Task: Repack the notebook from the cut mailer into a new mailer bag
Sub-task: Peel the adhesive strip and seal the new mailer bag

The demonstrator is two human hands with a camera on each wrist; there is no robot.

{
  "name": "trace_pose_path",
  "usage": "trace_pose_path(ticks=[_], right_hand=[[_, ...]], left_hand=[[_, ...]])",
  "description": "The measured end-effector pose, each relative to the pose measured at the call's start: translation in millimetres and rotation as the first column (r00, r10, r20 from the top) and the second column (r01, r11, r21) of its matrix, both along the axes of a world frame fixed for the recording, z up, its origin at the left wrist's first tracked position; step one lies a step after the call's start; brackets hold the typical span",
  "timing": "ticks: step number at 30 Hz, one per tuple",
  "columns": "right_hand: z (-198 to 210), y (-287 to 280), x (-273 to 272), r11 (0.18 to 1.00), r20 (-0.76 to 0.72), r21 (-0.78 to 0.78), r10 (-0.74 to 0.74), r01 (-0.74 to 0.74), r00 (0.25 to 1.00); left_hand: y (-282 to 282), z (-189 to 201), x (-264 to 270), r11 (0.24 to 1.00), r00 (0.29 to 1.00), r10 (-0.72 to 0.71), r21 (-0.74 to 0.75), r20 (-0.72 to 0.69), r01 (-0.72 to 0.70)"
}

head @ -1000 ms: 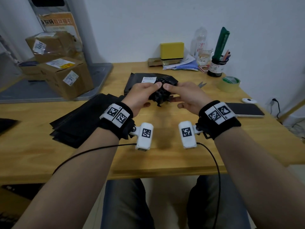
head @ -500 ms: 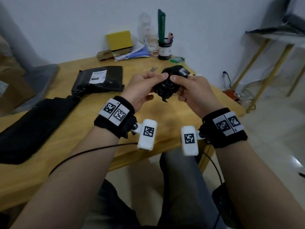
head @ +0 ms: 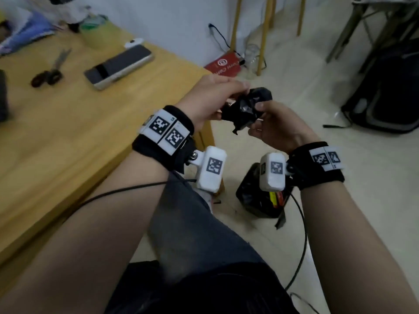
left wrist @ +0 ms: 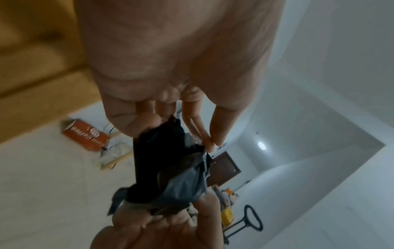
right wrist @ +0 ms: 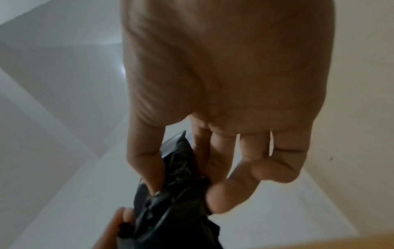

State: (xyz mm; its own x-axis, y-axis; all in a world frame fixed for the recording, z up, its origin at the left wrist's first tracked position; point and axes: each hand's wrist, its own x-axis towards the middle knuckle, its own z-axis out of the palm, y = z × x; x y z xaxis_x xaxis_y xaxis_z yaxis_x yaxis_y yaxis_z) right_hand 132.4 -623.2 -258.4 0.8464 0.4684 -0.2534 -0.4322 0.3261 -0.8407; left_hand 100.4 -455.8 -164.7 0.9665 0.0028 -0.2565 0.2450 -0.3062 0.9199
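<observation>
A crumpled wad of black mailer plastic point(head: 246, 108) is held in the air past the table's right corner, above the floor. My left hand point(head: 213, 96) pinches its near-left side and my right hand point(head: 276, 128) grips its right side with thumb and fingers. In the left wrist view the wad point(left wrist: 168, 171) hangs between my left fingers point(left wrist: 192, 124) and the right hand below. In the right wrist view my thumb and fingers point(right wrist: 215, 158) curl round the black plastic point(right wrist: 177, 193). No notebook is in view.
The wooden table point(head: 68, 137) lies to the left with scissors point(head: 48, 71), a phone point(head: 119, 65) and a tape roll. On the floor below my hands stands a black-lined bin point(head: 258, 198) with rubbish. A red box point(head: 223, 64), wooden legs and a dark bag point(head: 385, 98) lie beyond.
I have turned to the right, and both hands carried the black wad from over the table out past its right corner, above the floor and the bin.
</observation>
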Motion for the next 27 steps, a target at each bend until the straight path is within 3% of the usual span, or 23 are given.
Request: trace_pose_path(ticks=[6, 9, 12, 15, 19, 23, 27], right_hand=[[-83.3, -56.1, -9.1, 0.962, -0.152, -0.220, -0.197, 0.161, 0.969], [-125.3, -68.3, -14.8, 0.927, -0.279, -0.290, -0.320, 0.238, 0.906], [-179.1, -75.4, -15.3, 0.845, -0.371, -0.459, -0.463, 0.275, 0.805], [-236.5, -74.6, -15.5, 0.766, -0.435, -0.603, -0.550, 0.224, 0.713], [-294.0, -57.7, -18.1, 0.663, -0.439, -0.749, -0.503, 0.007, 0.744], [-332.8, -44.8, -19.4, 0.720, -0.579, -0.692, -0.517, -0.044, 0.631], [-348.7, -44.9, -11.9, 0.776, -0.623, -0.630, -0.477, -0.037, 0.620]], left_hand=[[-38.8, -98.9, 40.8, 0.991, 0.928, -0.114, -0.109, -0.354, 0.080], [-44.9, -151.2, 52.9, 0.989, 0.867, -0.027, -0.140, -0.498, -0.050], [-45.0, -194.6, 57.7, 0.975, 0.807, 0.084, -0.119, -0.584, -0.188], [-41.3, -224.3, 59.4, 0.958, 0.747, 0.115, -0.126, -0.654, -0.258], [-32.5, -251.9, 64.2, 0.940, 0.696, 0.142, -0.125, -0.704, -0.318], [-23.2, -269.0, 70.2, 0.917, 0.661, 0.188, -0.111, -0.727, -0.384], [-19.0, -283.4, 75.0, 0.895, 0.630, 0.221, -0.102, -0.745, -0.434]])
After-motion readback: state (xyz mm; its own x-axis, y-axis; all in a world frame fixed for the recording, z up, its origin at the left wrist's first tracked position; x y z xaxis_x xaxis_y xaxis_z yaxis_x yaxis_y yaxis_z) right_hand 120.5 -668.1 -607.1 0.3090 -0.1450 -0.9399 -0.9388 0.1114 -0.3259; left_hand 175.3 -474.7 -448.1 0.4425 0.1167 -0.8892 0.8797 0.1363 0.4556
